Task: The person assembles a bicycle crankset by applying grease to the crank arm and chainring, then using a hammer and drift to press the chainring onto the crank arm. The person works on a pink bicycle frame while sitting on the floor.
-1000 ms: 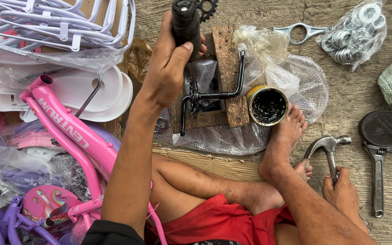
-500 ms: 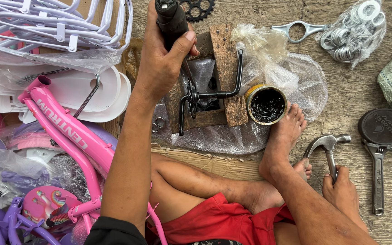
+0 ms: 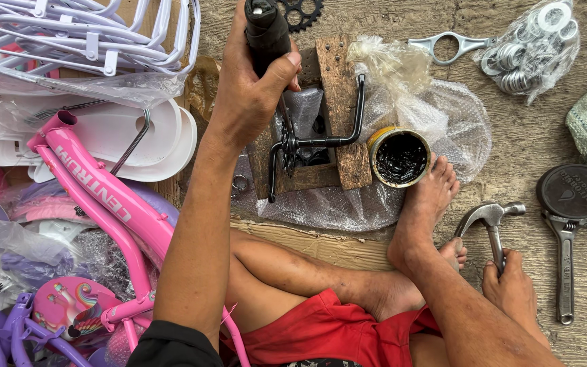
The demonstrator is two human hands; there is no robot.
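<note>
Pedal (image 3: 266, 30), black and cylindrical, is clamped in the left hand (image 3: 249, 88), fingers wrapped round it and the thumb pressed on its side, held upright above the black crank arm (image 3: 321, 139) that lies across rough wooden blocks (image 3: 338, 81) on a sheet of bubble wrap (image 3: 443, 115). Small sprocket teeth show at the crank's left end, just under the wrist, and the forearm hides part of the wood there. A black chainring (image 3: 300, 12) peeks out at the top edge behind the pedal. Right beside the crank stands an open tin of dark grease (image 3: 400, 158), with the toes of a bare foot (image 3: 429, 204) touching its rim (the foot rests on the bubble wrap's edge).

Lower right, the right hand (image 3: 514, 292) is closed round the handle of a claw hammer (image 3: 490, 221), whose head lies on the ground near the foot. Further right lie a flat metal spanner (image 3: 565, 265) and a round black lid (image 3: 574, 191) touching its top. A bag of washers (image 3: 528, 47) and a flat silver wrench (image 3: 446, 44) sit at the top right, well apart from both hands.

To the left, a pink bicycle frame (image 3: 96, 187) lies over white plastic parts (image 3: 151, 139), under a white wire basket (image 3: 83, 34), and purple pieces (image 3: 8, 333) crowd the bottom corner
</note>
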